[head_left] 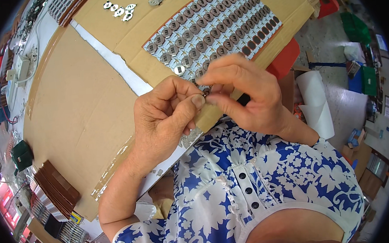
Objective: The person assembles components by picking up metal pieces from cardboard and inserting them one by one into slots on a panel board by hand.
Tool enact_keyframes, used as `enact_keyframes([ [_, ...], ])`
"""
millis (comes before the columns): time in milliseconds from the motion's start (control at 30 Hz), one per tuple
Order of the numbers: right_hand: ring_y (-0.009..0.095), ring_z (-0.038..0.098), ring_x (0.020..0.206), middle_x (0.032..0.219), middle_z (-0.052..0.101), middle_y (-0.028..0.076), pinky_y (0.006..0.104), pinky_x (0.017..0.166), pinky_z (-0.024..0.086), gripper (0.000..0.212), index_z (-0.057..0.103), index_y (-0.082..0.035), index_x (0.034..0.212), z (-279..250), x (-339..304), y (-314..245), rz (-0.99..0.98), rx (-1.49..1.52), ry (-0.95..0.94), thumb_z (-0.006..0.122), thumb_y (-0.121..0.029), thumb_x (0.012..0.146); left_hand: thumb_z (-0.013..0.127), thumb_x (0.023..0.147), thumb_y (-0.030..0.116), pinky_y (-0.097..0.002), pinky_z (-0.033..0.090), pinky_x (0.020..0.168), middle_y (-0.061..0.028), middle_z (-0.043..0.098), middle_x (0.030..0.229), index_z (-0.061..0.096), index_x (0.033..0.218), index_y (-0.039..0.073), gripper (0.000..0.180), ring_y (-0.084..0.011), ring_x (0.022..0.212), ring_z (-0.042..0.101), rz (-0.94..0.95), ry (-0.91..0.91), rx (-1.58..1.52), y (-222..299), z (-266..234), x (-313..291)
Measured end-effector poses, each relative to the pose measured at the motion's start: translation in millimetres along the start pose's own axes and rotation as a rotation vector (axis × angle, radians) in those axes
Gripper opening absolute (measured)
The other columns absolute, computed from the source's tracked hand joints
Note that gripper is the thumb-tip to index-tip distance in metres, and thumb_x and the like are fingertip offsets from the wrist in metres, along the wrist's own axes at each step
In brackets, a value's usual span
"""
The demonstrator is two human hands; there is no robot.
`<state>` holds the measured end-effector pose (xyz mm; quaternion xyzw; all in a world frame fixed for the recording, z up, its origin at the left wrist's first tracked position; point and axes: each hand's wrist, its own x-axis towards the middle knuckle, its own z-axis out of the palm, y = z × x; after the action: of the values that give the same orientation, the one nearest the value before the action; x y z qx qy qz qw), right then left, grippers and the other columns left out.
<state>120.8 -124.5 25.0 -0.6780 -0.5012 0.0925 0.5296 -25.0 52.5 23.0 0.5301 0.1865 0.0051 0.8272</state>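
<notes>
Over the table's near edge, my hands meet around a small dark metal piece (205, 92). My left hand (165, 112) pinches it between thumb and forefinger, the other fingers curled under. From the other side, my right hand (250, 89) closes in with bent fingers; its thumb tip is blurred beside the piece, and what lies between its fingertips is too small to make out. Just beyond my hands lies a sheet (205, 39) bearing rows of grey, shaped metal pieces. One round, brighter silver piece (179, 70) sits at its near left corner.
Brown cardboard (77, 102) covers the table. Loose shiny metal pieces (121, 11) lie beyond the sheet's left side. A stack of brown-edged sheets (56, 188) stands at the left. Red bins (284, 60) and a white roll (316, 103) are off the table's right side.
</notes>
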Motion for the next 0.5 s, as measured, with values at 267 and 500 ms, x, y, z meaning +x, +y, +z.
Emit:
enact_keyframes([
  [267,0.007,0.073,0.076,0.094,0.080,0.004,0.0259,0.065,0.059,0.018,0.079,0.002,0.119,-48.8,9.9,21.7,0.470,0.144,-0.111,0.075,0.002,0.101,0.070,0.107,-0.004,-0.0258,0.056,0.066,-0.0055,0.075,0.093,0.076,0.119,-0.004,0.013,-0.0102,0.079,0.070,0.155,0.070,0.102,-16.8,12.2,0.7],
  [500,0.004,0.073,0.085,0.092,0.078,0.001,0.0206,0.071,0.057,0.010,0.078,0.002,0.110,-48.0,3.5,30.4,0.426,0.057,-0.164,0.078,0.002,0.100,0.075,0.093,-0.011,-0.0337,0.061,0.082,-0.0126,0.078,0.115,0.081,0.116,-0.001,0.026,-0.0242,0.096,0.075,0.581,-0.046,0.830,-15.6,8.7,4.0],
])
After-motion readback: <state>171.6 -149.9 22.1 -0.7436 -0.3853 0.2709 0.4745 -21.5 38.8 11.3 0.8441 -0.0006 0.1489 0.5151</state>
